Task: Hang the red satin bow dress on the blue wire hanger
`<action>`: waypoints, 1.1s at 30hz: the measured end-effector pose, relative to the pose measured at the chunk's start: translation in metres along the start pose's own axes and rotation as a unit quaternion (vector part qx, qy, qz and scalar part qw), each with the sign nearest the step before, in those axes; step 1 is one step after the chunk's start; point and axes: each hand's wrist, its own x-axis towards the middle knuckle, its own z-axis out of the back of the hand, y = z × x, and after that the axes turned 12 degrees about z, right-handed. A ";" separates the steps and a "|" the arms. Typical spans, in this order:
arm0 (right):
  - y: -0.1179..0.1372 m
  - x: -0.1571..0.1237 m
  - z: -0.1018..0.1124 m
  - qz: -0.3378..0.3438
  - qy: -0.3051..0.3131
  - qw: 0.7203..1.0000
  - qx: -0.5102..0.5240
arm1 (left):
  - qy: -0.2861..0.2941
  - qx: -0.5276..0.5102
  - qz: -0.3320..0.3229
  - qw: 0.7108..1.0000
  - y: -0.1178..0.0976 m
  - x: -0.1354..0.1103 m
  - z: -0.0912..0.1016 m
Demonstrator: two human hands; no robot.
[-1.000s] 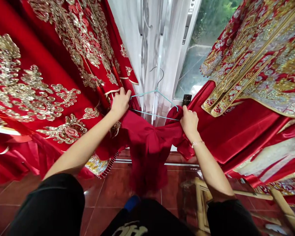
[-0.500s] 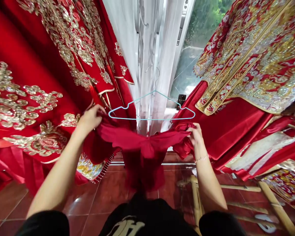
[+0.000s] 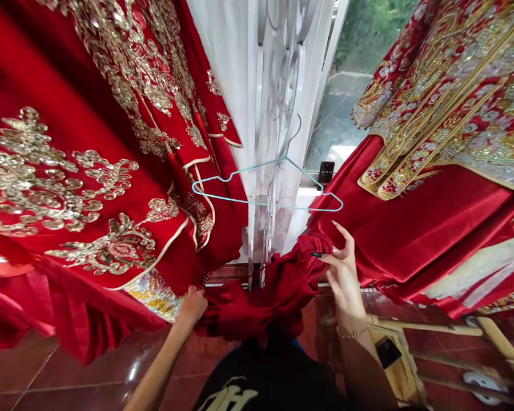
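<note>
My left hand (image 3: 192, 305) is closed on one end of a dark red garment (image 3: 257, 311), low in front of my body. The cloth is bunched up, so its exact cut cannot be made out. At its other end my right hand (image 3: 346, 268) holds the gathered fabric; the index finger points up and the thumb lies over the cloth. Above the garment and apart from both hands, a light blue hanger (image 3: 248, 201) with a metal hook hangs bare and slightly tilted.
Red gowns with gold beadwork (image 3: 124, 245) hang at left. An embroidered red and gold jacket (image 3: 437, 114) hangs at right. White metalwork (image 3: 282, 74) rises behind the hanger, with a phone (image 3: 326, 172) by the window. A wooden chair (image 3: 428, 325) stands lower right on red tiles.
Both hands have come down and closer to my body with the garment, which went from stretched out to bunched. My right index finger has lifted off. The view has shifted slightly.
</note>
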 end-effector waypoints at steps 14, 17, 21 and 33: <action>0.013 -0.016 -0.002 0.018 -0.010 0.999 -0.032 | 0.143 -0.490 -0.025 0.860 -0.060 -0.015 -0.001; 0.012 -0.020 -0.007 -0.007 -0.011 1.000 -0.019 | 0.275 -0.661 -0.047 0.696 -0.090 -0.051 0.013; 0.010 -0.029 -0.015 -0.049 0.000 0.999 -0.003 | 0.383 -0.782 -0.101 0.482 -0.135 -0.101 0.029; 0.016 -0.049 -0.025 -0.106 0.011 0.989 0.099 | 0.221 -0.593 -0.335 0.698 -0.168 -0.104 0.021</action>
